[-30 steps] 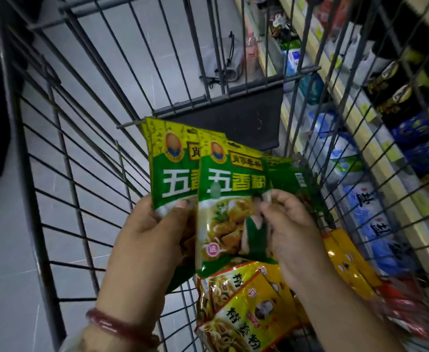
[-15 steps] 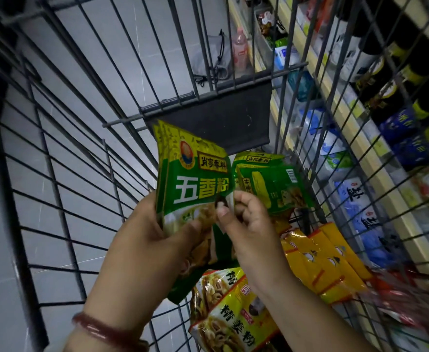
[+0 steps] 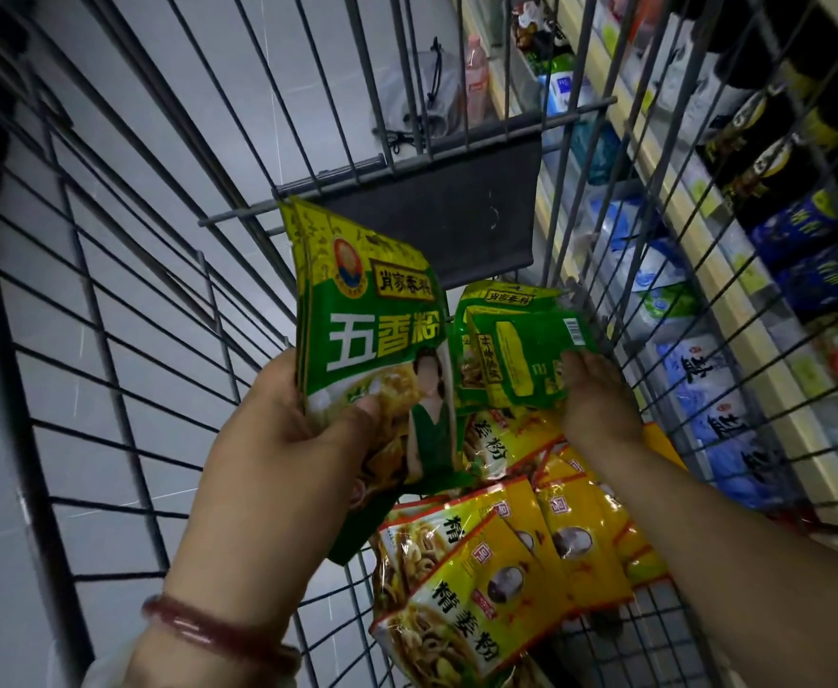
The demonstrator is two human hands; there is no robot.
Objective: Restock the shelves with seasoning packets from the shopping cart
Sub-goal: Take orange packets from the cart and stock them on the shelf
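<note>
The left hand (image 3: 278, 439) grips a small stack of green seasoning packets (image 3: 377, 350), thumb pressed across the front of the top one and fingers curled behind. The stack stands nearly upright over the inside of the shopping cart (image 3: 124, 300), its top edge tilted a little to the left. A dark red bracelet (image 3: 218, 633) circles the left wrist.

The right hand (image 3: 598, 402) reaches down to the right of that stack, seen from the back. Its fingertips touch the lower right corner of more green packets in the cart (image 3: 516, 350), which lean against the cart's right wire wall with a barcode showing at the upper corner. Whether the fingers are pinching these packets or only resting on them cannot be told, since the fingertips are hidden behind the back of the hand.

Below both hands lies a loose heap of yellow seasoning packets (image 3: 506, 578), overlapping one another on the cart floor; some reach under the right forearm. A dark panel (image 3: 447, 225) hangs at the cart's far end, just behind the held stack.

Beyond the right wire wall run the store shelves (image 3: 705, 230), with pale price strips along their edges. They carry dark bottles with yellow labels on the upper level and blue and white bags lower down. On the grey aisle floor past the cart stand a pink bottle (image 3: 476, 81) and a clear bag beside it.
</note>
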